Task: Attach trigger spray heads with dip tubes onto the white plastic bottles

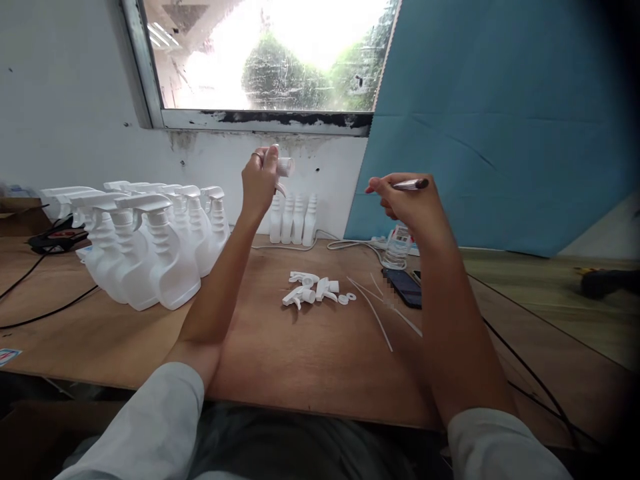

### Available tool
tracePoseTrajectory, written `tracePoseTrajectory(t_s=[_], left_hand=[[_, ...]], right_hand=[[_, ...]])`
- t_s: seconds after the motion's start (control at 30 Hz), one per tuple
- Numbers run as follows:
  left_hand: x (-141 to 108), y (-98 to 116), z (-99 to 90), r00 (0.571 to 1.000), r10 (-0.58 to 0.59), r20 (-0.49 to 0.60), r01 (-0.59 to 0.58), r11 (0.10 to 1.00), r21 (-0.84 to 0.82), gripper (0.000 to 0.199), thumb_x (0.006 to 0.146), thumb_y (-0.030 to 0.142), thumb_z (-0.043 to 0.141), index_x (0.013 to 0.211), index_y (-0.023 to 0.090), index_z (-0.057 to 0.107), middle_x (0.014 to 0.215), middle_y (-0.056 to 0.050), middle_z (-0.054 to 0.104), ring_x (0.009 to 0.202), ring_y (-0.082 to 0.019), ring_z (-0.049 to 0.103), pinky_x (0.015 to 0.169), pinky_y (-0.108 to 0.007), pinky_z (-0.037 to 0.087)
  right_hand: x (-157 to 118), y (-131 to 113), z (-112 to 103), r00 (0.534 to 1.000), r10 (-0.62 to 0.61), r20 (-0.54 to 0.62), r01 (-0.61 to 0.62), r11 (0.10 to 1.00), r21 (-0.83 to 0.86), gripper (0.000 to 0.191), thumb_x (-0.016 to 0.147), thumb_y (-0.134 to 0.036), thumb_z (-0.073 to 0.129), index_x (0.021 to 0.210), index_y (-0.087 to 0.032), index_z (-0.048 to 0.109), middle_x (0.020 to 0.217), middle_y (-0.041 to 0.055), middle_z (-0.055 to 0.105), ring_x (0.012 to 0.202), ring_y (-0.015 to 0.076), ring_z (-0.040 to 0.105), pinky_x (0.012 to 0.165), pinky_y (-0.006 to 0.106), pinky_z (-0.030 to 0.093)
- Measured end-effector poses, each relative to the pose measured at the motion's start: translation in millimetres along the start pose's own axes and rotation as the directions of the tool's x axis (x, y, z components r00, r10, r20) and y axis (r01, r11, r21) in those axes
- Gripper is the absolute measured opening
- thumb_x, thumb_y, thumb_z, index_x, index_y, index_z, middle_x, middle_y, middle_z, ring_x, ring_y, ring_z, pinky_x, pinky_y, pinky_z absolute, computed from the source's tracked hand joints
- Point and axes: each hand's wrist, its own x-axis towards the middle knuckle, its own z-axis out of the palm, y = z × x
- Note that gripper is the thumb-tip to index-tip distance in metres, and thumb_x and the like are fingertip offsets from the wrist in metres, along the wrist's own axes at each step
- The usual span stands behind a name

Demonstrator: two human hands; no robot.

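Raised before the wall, my left hand [259,183] is closed around a white trigger sprayer head [285,167], its round collar facing right. My right hand [407,200], held up at the right, grips a dark pen-like tool [413,185]; its tip is hard to make out. Below and between the hands, several loose sprayer heads [301,295] lie on the wooden table [280,360]. Small white rings [343,300] rest beside them. Thin white dip tubes [373,313] are scattered to the right of these.
White spray bottles [173,267] with heads on stand grouped at the left. Several headless bottles [299,220] line the wall. A dark phone [404,288] and a clear plastic bottle [399,248] sit near my right forearm. Cables [50,313] cross the table.
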Motion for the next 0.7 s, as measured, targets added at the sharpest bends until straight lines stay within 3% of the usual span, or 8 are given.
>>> tracePoseTrajectory(t_s=[0.1, 0.2, 0.37, 0.5, 0.57, 0.6, 0.63, 0.7], left_hand=[[-2, 4, 1.5, 0.999, -0.027, 0.016, 0.028, 0.999, -0.040, 0.035, 0.084, 0.054, 0.060, 0.081, 0.020, 0.052, 0.064, 0.002, 0.049, 0.045, -0.007, 0.047, 0.043, -0.020, 0.032], [-12, 9, 9.5, 0.993, -0.077, 0.091, 0.086, 0.991, -0.101, 0.043, 0.076, 0.058, 0.068, 0.080, 0.020, 0.050, 0.062, 0.003, 0.047, 0.045, -0.006, 0.046, 0.044, -0.019, 0.031], [-22, 9, 18.5, 0.978, -0.133, 0.159, 0.151, 0.983, -0.108, 0.032, 0.079, 0.043, 0.068, 0.079, 0.018, 0.048, 0.063, 0.004, 0.046, 0.043, -0.004, 0.042, 0.044, -0.020, 0.032], [-22, 3, 20.3, 0.952, -0.212, 0.223, 0.246, 0.959, -0.141, 0.022, 0.072, 0.029, 0.068, 0.075, 0.018, 0.049, 0.064, 0.003, 0.050, 0.043, -0.006, 0.045, 0.041, -0.021, 0.030], [-22, 0, 22.4, 0.929, -0.245, 0.276, 0.300, 0.937, -0.177, 0.020, 0.068, 0.026, 0.067, 0.071, 0.018, 0.050, 0.062, 0.003, 0.050, 0.042, -0.007, 0.046, 0.040, -0.022, 0.031], [-23, -2, 24.1, 0.916, -0.265, 0.303, 0.331, 0.923, -0.194, 0.019, 0.066, 0.025, 0.067, 0.068, 0.017, 0.050, 0.060, 0.003, 0.050, 0.042, -0.007, 0.046, 0.040, -0.023, 0.032], [-24, -3, 26.1, 0.900, -0.287, 0.328, 0.366, 0.907, -0.209, 0.017, 0.065, 0.024, 0.066, 0.066, 0.017, 0.050, 0.058, 0.003, 0.049, 0.041, -0.007, 0.046, 0.040, -0.023, 0.032], [-27, -4, 31.0, 0.867, -0.331, 0.372, 0.434, 0.868, -0.240, 0.016, 0.063, 0.022, 0.064, 0.063, 0.017, 0.049, 0.055, 0.004, 0.048, 0.039, -0.007, 0.045, 0.040, -0.022, 0.031]], right_hand=[[6, 14, -10, 0.933, 0.304, 0.194, -0.323, 0.944, 0.069, 0.019, 0.088, -0.024, 0.060, 0.071, -0.017, 0.055, 0.048, -0.0057, 0.035, 0.039, 0.0059, 0.030, 0.040, 0.022, 0.028], [12, 32, -12, 0.811, 0.495, 0.310, -0.511, 0.859, -0.036, 0.017, 0.089, -0.019, 0.057, 0.075, -0.017, 0.048, 0.051, -0.0032, 0.046, 0.043, 0.0094, 0.047, 0.044, 0.022, 0.041], [13, 66, -2, 0.621, 0.680, 0.390, -0.642, 0.726, -0.245, 0.004, 0.094, -0.017, 0.048, 0.095, -0.013, 0.049, 0.057, 0.0017, 0.056, 0.058, 0.0170, 0.065, 0.068, 0.032, 0.058], [11, 92, 6, 0.462, 0.794, 0.395, -0.683, 0.603, -0.414, 0.021, 0.094, -0.020, 0.048, 0.106, -0.003, 0.052, 0.066, 0.0130, 0.065, 0.071, 0.0255, 0.070, 0.070, 0.040, 0.059], [14, 96, 6, 0.448, 0.814, 0.371, -0.671, 0.580, -0.462, 0.029, 0.093, -0.028, 0.051, 0.106, -0.002, 0.056, 0.077, 0.0200, 0.067, 0.082, 0.0297, 0.070, 0.074, 0.044, 0.058], [16, 95, 4, 0.471, 0.810, 0.350, -0.658, 0.586, -0.472, 0.033, 0.093, -0.032, 0.052, 0.106, -0.002, 0.057, 0.084, 0.0224, 0.068, 0.088, 0.0313, 0.069, 0.077, 0.045, 0.058], [18, 92, 3, 0.506, 0.798, 0.326, -0.642, 0.601, -0.475, 0.037, 0.093, -0.037, 0.051, 0.108, -0.004, 0.057, 0.090, 0.0234, 0.068, 0.093, 0.0317, 0.068, 0.080, 0.046, 0.057], [20, 78, -2, 0.638, 0.706, 0.306, -0.586, 0.704, -0.402, 0.047, 0.094, -0.048, 0.045, 0.112, -0.007, 0.057, 0.096, 0.0220, 0.067, 0.096, 0.0296, 0.067, 0.082, 0.043, 0.057]])
